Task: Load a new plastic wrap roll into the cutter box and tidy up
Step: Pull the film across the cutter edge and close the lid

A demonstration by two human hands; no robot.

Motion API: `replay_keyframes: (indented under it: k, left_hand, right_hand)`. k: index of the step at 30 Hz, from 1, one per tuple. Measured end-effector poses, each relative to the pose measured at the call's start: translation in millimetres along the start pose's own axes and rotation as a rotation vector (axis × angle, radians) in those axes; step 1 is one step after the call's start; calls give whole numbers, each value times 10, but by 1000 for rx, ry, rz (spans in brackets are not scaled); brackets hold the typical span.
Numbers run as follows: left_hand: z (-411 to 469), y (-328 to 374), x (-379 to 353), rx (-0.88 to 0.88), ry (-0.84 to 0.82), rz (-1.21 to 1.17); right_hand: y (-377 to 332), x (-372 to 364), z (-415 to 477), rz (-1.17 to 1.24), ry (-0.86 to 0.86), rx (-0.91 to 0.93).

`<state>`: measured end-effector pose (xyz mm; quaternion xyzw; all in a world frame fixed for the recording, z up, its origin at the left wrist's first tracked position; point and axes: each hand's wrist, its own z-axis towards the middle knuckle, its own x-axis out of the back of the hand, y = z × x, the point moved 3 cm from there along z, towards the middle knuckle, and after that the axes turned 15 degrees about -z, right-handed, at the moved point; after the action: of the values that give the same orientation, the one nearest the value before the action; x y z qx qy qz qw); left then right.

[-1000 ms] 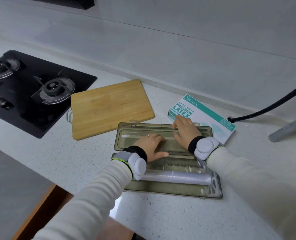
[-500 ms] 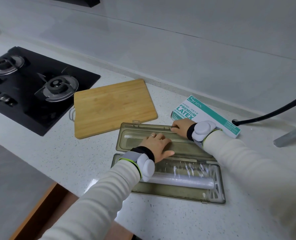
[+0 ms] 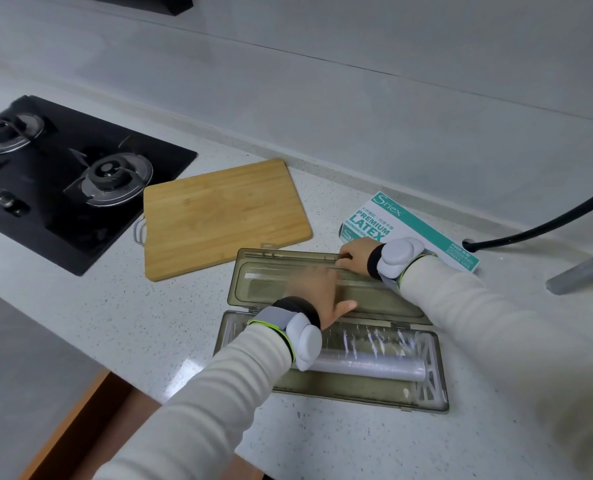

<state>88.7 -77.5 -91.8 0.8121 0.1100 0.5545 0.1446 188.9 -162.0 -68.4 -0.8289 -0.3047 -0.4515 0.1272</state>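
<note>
Roll is sitting loaded; my right fingers are gripping the centre-frame lid, left fingers seemingly lying flat; closing needs lifting.

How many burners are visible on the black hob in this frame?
2. The right burner sits near the hob's right end, close to the cutting board. The left burner is at the picture's left edge, partly cut off. More may lie outside the frame.

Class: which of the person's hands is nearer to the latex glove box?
Right. The right hand grips the far edge of the lid, just in front of the latex glove box. The left hand rests on the middle of the lid, farther from the box.
</note>
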Motion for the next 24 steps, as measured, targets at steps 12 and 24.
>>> replay_keyframes:
  k: [12, 24]
  left_hand:
    - [-82, -73, 35, -63, 95, -66]
    - [-241, -34, 186, -117, 193, -87]
  right_hand:
    - [-13, 83, 66, 0, -131, -17]
    - [66, 287, -82, 346, -85, 2]
